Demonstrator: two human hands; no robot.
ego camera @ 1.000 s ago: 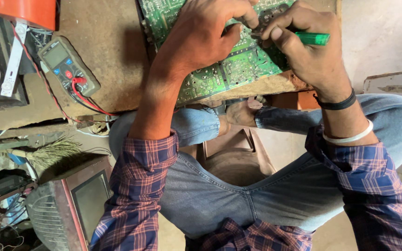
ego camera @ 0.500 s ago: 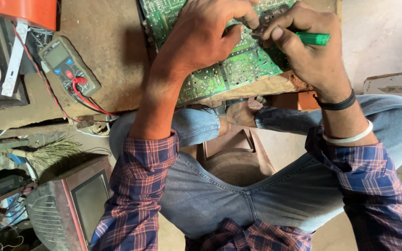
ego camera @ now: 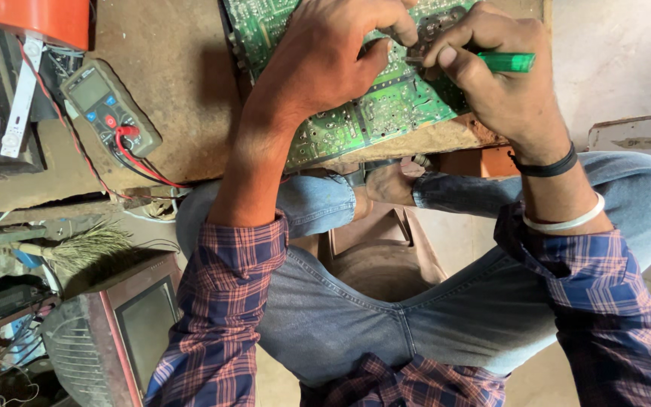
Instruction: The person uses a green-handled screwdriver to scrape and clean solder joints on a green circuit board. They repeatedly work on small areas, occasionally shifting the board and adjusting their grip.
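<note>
Both forearms reached forward and converged, sleeves rolled to mid-forearm. Left hand lay palm-down, knuckles up, fingers curled, thumb and fingertips pinched together near the right hand. Right hand was closed in a pen-type grip, index finger bent, thumb pressed across, wrist flexed slightly inward. Fingertips of both hands nearly touched. Elbows spread wide, left forearm angled steeper than right. Legs folded under the arms.

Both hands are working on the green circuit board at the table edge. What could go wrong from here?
The circuit board overhangs the table edge above the knees, so pressure from the left hand might tip it. The green-handled tool in the right hand could slip across the board or into the left fingers.
</note>
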